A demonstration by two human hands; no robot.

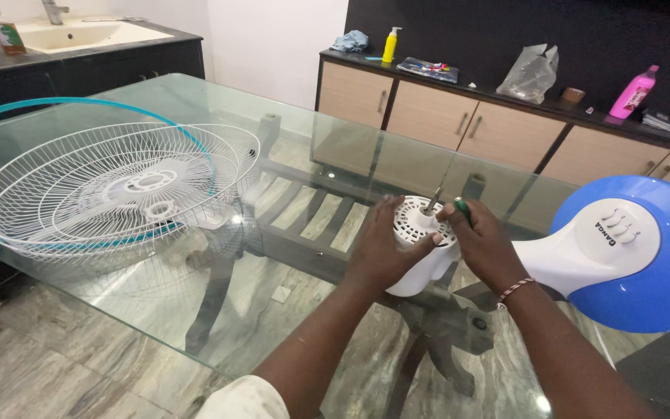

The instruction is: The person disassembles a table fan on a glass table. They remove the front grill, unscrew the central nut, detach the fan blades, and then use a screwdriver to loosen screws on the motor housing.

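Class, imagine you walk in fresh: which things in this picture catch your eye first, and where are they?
At centre, the left hand grips a white fan motor housing on the glass table, while the right hand holds a green-handled tool at its shaft. The wire fan guards lie at left, the blue-and-white fan base at right.

1. I see the white fan motor housing lying on the glass table, vented face tilted up, metal shaft pointing upward.
2. Its blue-and-white round base lies rightward.
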